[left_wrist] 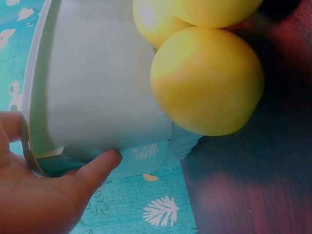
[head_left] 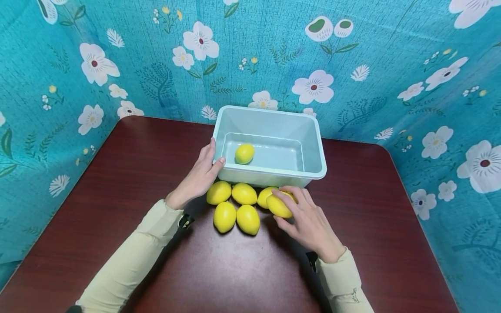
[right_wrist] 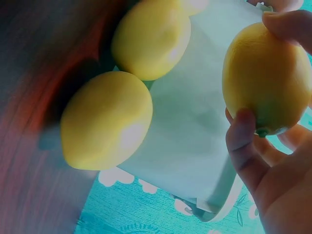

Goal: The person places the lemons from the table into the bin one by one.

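My right hand (head_left: 309,219) holds a yellow lemon (head_left: 278,205) between thumb and fingers, just in front of the bin. In the right wrist view this lemon (right_wrist: 268,78) is lifted beside the bin's wall, its green stem end showing. My left hand (head_left: 197,178) grips the near left corner of a pale blue-grey plastic bin (head_left: 274,176), its rim between thumb and fingers. Inside the bin, at the left, lies one lemon (head_left: 244,154). Several more lemons (head_left: 244,194) rest on the table along the bin's front, two of them (head_left: 225,217) nearer me. The held lemon partly covers one (head_left: 266,197).
A dark reddish-brown table (head_left: 235,269) with rounded far corners carries everything. Behind it and at both sides hangs a teal floral cloth (head_left: 250,52), close behind the bin. A dark band (head_left: 186,221) sits at my left wrist.
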A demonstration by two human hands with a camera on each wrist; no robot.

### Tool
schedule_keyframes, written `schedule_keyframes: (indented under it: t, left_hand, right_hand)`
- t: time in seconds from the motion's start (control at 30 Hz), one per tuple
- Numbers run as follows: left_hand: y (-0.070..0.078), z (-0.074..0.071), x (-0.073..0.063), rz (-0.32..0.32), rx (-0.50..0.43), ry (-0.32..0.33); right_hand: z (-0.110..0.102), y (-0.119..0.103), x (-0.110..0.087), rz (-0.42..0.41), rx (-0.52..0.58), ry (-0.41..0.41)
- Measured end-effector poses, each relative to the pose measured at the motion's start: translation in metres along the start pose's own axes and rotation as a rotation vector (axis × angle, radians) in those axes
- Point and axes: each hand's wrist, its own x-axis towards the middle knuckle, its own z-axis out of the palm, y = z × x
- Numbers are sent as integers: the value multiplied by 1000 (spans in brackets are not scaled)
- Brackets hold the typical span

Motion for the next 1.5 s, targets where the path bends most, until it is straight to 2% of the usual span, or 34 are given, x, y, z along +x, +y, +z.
schedule_keyframes:
  t: [0.27,0.6,0.73,1.0,1.5]
  left_hand:
    - [-1,0,0,7,6,2]
    - [-2,0,0,17,4,6]
    - [-2,0,0,18,3,7]
    - [-1,0,0,13,2,7]
    - [-1,0,0,12,7,5]
  right_hand:
    - [-3,0,3,-2,14,17]
    - [-12,3,7,-7,61,88]
    - [-16,4,9,-6,49,120]
    - [-23,6,11,8,22,121]
    - [-29,11,14,5,42,178]
